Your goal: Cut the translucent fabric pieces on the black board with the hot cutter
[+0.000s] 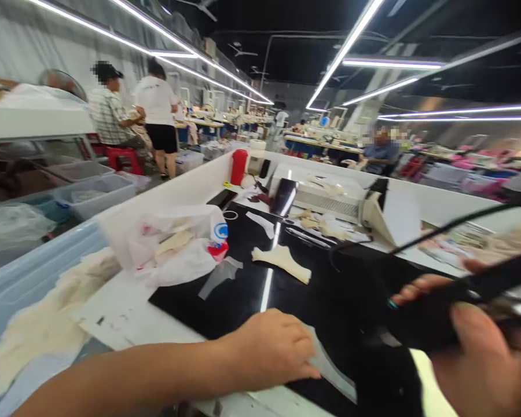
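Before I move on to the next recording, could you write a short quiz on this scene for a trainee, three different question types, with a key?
1. What is the left hand touching?
2. True or false: the cream piece lies on the black panel.
3. What colour is the blurred object in the right hand? A) red B) black C) white

Key: 1. The nearer translucent piece. 2. True. 3. B.
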Demonstrator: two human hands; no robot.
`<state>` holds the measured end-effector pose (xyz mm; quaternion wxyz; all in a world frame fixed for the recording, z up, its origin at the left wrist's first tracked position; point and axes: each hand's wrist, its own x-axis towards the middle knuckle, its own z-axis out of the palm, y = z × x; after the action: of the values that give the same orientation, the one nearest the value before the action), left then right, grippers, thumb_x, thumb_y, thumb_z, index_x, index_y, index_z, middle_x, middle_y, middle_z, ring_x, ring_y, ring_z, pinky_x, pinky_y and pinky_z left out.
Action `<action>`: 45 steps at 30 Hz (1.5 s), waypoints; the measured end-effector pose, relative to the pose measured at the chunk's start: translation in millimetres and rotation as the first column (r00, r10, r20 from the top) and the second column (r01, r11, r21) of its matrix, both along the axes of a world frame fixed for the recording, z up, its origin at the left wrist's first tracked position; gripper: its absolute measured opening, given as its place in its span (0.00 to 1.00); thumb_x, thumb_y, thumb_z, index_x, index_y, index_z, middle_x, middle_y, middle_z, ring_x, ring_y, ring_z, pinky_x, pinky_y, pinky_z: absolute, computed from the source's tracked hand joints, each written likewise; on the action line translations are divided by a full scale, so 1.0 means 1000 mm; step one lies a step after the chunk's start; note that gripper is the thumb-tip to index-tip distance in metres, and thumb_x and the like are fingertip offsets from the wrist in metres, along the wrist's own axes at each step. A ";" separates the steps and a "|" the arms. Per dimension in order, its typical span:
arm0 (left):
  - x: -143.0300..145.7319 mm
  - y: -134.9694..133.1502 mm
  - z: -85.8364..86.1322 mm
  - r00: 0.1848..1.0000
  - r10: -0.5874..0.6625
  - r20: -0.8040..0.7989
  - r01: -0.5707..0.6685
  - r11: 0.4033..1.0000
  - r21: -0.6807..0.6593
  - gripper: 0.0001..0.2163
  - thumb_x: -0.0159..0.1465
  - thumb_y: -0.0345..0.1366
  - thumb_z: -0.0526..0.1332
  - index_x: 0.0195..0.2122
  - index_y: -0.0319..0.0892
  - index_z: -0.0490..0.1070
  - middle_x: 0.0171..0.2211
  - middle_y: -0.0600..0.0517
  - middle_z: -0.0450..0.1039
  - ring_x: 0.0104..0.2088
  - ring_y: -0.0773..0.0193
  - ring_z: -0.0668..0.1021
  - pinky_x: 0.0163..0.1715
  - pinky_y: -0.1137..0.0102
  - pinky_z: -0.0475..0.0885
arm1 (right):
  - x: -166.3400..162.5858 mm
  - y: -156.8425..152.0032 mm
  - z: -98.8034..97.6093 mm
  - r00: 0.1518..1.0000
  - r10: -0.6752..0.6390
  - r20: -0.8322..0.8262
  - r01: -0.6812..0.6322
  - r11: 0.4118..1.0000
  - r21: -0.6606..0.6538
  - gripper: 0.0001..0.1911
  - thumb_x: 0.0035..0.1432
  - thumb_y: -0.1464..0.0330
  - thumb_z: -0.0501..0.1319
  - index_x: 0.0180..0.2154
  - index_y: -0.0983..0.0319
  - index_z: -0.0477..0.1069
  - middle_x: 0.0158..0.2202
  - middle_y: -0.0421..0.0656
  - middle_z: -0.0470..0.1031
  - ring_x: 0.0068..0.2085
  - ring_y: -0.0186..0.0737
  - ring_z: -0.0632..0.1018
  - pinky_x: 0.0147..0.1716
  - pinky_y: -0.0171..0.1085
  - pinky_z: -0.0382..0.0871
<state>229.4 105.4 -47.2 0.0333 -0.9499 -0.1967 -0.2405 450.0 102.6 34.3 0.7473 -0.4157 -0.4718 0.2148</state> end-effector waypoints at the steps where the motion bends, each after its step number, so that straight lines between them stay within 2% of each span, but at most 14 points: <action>1: -0.002 0.000 0.000 1.000 -0.010 0.017 0.010 1.000 -0.005 0.14 0.74 0.46 0.60 0.39 0.39 0.74 0.44 0.46 0.82 0.47 0.62 0.83 0.46 0.69 0.77 | -0.003 -0.003 0.005 0.999 0.006 -0.031 -0.006 1.000 0.004 0.27 0.50 0.60 0.75 0.51 0.52 0.74 0.33 0.39 0.77 0.30 0.44 0.77 0.29 0.45 0.78; 2: -0.003 0.000 -0.001 0.999 -0.015 0.035 0.015 1.000 -0.009 0.14 0.75 0.46 0.60 0.39 0.39 0.73 0.44 0.46 0.82 0.47 0.62 0.82 0.46 0.68 0.77 | -0.009 -0.004 0.009 0.998 0.025 -0.053 -0.024 1.000 0.018 0.26 0.48 0.61 0.76 0.50 0.50 0.74 0.31 0.38 0.76 0.28 0.43 0.76 0.26 0.44 0.77; 4: -0.005 0.001 -0.002 0.998 -0.020 0.066 0.020 1.000 -0.011 0.14 0.74 0.45 0.60 0.39 0.39 0.72 0.46 0.47 0.81 0.48 0.61 0.82 0.46 0.67 0.77 | -0.027 -0.002 0.010 0.994 0.081 -0.073 -0.076 0.995 0.069 0.23 0.52 0.59 0.74 0.49 0.52 0.72 0.30 0.37 0.76 0.27 0.40 0.75 0.23 0.40 0.75; 7: -0.006 -0.001 -0.001 0.996 -0.021 0.083 0.021 1.000 0.006 0.13 0.73 0.45 0.62 0.39 0.39 0.72 0.48 0.49 0.81 0.49 0.60 0.82 0.45 0.66 0.77 | -0.053 0.005 0.004 0.985 0.146 -0.089 -0.137 0.986 0.096 0.22 0.58 0.59 0.71 0.51 0.53 0.70 0.33 0.36 0.75 0.28 0.37 0.76 0.26 0.38 0.76; 10: -0.007 -0.003 0.000 0.998 -0.016 0.068 0.016 1.000 0.010 0.12 0.73 0.44 0.62 0.41 0.39 0.72 0.49 0.49 0.81 0.50 0.60 0.82 0.48 0.66 0.76 | -0.063 0.007 -0.005 0.983 0.169 -0.074 -0.161 0.981 0.104 0.21 0.61 0.59 0.70 0.52 0.53 0.69 0.34 0.36 0.75 0.29 0.36 0.76 0.28 0.38 0.76; 18: -0.008 -0.003 0.005 0.995 -0.025 0.100 0.022 0.999 0.035 0.12 0.73 0.43 0.63 0.41 0.38 0.72 0.49 0.50 0.81 0.51 0.61 0.81 0.50 0.67 0.77 | -0.060 0.010 -0.018 0.991 0.124 -0.042 -0.119 0.987 0.108 0.20 0.64 0.61 0.68 0.55 0.52 0.67 0.36 0.36 0.75 0.30 0.36 0.77 0.29 0.38 0.74; 26: -0.009 -0.004 0.008 0.997 -0.017 0.079 0.014 0.999 0.033 0.12 0.72 0.43 0.64 0.43 0.38 0.72 0.49 0.49 0.81 0.50 0.61 0.82 0.49 0.67 0.78 | -0.058 0.012 -0.017 0.993 0.112 -0.043 -0.106 0.988 0.114 0.18 0.63 0.62 0.68 0.52 0.52 0.67 0.35 0.36 0.75 0.30 0.37 0.75 0.29 0.39 0.72; 36: -0.009 -0.004 0.006 0.995 -0.019 0.099 0.017 1.000 0.023 0.12 0.76 0.42 0.58 0.46 0.37 0.73 0.49 0.49 0.81 0.50 0.62 0.82 0.50 0.68 0.77 | -0.062 0.013 -0.017 0.994 0.094 -0.048 -0.088 0.990 0.113 0.11 0.64 0.64 0.67 0.45 0.53 0.68 0.34 0.35 0.76 0.29 0.36 0.76 0.30 0.39 0.73; 43: -0.012 -0.003 0.007 0.999 -0.021 0.049 0.021 1.000 0.003 0.12 0.75 0.42 0.59 0.46 0.37 0.73 0.49 0.48 0.81 0.51 0.60 0.82 0.50 0.66 0.78 | -0.067 0.014 -0.013 0.982 0.133 -0.130 -0.119 0.986 0.115 0.19 0.62 0.60 0.69 0.51 0.53 0.68 0.34 0.35 0.76 0.30 0.35 0.76 0.30 0.39 0.74; 45: -0.012 -0.003 0.007 0.998 -0.018 0.053 0.019 1.000 -0.009 0.12 0.76 0.42 0.58 0.45 0.37 0.73 0.49 0.47 0.81 0.52 0.60 0.82 0.51 0.66 0.78 | -0.068 0.014 -0.014 0.983 0.141 -0.119 -0.128 0.986 0.111 0.17 0.61 0.60 0.69 0.49 0.53 0.68 0.34 0.35 0.75 0.29 0.35 0.76 0.29 0.38 0.74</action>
<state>217.7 101.9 -39.9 0.0213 -0.9452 -0.1899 -0.2648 381.7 116.1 20.7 0.7798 -0.3295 -0.4608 0.2663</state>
